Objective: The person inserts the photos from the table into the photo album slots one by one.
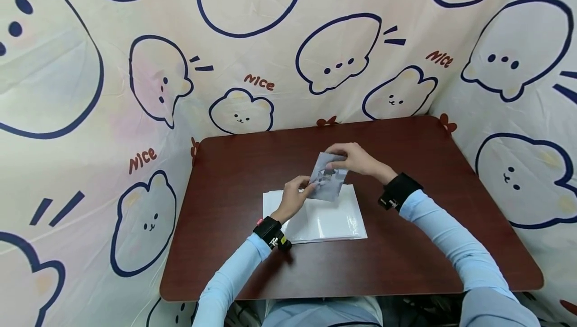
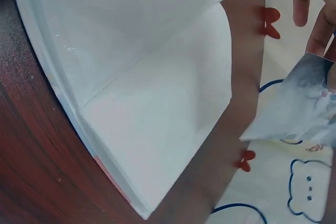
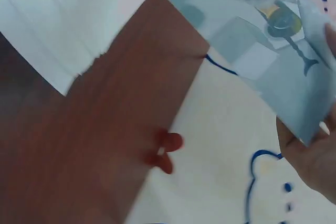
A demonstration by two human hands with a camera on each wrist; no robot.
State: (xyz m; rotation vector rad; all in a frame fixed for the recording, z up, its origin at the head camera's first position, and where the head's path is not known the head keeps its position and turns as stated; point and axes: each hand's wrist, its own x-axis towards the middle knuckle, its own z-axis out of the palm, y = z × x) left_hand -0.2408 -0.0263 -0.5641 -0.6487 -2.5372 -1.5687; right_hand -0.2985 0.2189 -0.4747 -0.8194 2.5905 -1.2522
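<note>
Above the middle of the table, both hands hold a small grey-blue printed sheet (image 1: 329,176), tilted, with a picture on it. My left hand (image 1: 293,198) pinches its lower left edge. At its upper right edge, the right hand (image 1: 356,159) grips between thumb and fingers. The right wrist view shows a goblet shape (image 3: 286,24) printed on the sheet. Beneath the hands lies what looks like an open white booklet (image 1: 331,219) with glossy pages, partly covered by the left hand and the sheet. A crease crosses its page (image 2: 152,114) in the left wrist view.
The brown wooden table (image 1: 433,247) has rounded corners. Behind it and at both sides hangs a pale cloth (image 1: 279,56) with cartoon outlines. Black bands with small cameras (image 1: 400,190) sit on both wrists, over light blue sleeves (image 1: 451,242).
</note>
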